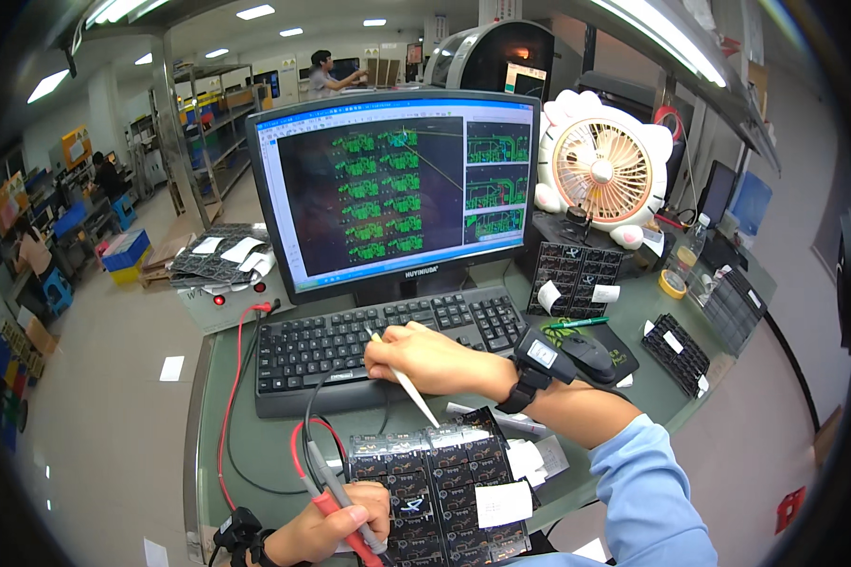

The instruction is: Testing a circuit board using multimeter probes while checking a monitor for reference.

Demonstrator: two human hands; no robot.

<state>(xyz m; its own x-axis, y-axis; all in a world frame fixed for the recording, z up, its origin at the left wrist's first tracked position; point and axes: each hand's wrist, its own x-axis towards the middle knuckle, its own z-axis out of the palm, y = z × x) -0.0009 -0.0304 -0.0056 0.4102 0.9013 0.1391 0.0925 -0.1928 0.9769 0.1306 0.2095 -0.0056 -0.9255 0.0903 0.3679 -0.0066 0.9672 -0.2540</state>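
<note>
My left hand (336, 523) is closed round a red test probe (335, 515) and a grey test probe (327, 472), at the left edge of a black circuit board panel (444, 487). A white paper label (504, 505) lies on the panel. Over the black keyboard (317, 345), my right hand (425, 359) is curled round a slim white stick (408, 386). The stick's pointed lower end is close to the panel's far edge; I cannot tell whether they touch. Its kind is unclear.
Behind the keyboard stands a monitor (378, 194) showing green board layouts. To the right are a mouse (586, 357), a white fan (603, 165), another board panel (577, 279) and a tape roll (672, 283). Red and black leads (225, 425) run down the desk's left side.
</note>
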